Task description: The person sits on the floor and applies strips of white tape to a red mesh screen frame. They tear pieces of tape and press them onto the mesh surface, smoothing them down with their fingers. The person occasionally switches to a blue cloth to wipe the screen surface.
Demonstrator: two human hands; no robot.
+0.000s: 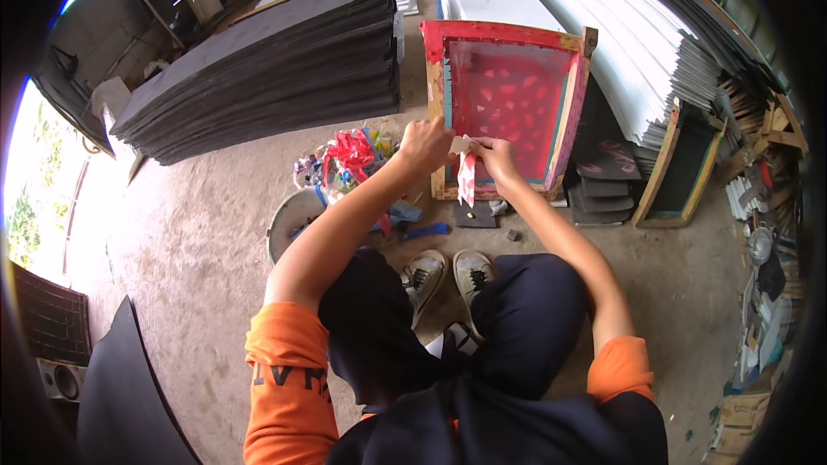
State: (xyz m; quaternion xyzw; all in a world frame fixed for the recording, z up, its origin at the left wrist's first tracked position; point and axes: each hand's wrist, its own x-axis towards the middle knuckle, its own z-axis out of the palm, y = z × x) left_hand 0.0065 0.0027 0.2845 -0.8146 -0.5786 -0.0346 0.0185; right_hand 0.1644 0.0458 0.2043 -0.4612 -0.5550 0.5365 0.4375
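In front of me, a wooden screen-printing frame (434,103) stands upright, its top bar smeared red and its mesh covered with red and pale patches. My left hand (424,148) is closed in a fist before its left edge, fingertips at one end of a pale strip. My right hand (496,160) pinches the other end between thumb and fingers. From there the red-stained white strip (466,182) hangs down, looking like tape or thin film. What lies inside the left fist is hidden.
A round bin (279,222) by my left knee is heaped with crumpled red and coloured scraps (350,153). A blue tool (424,232) lies near my shoes. Stacks of black sheets (267,69) and white sheets (603,43) stand beyond. A second frame (659,174) leans at right.
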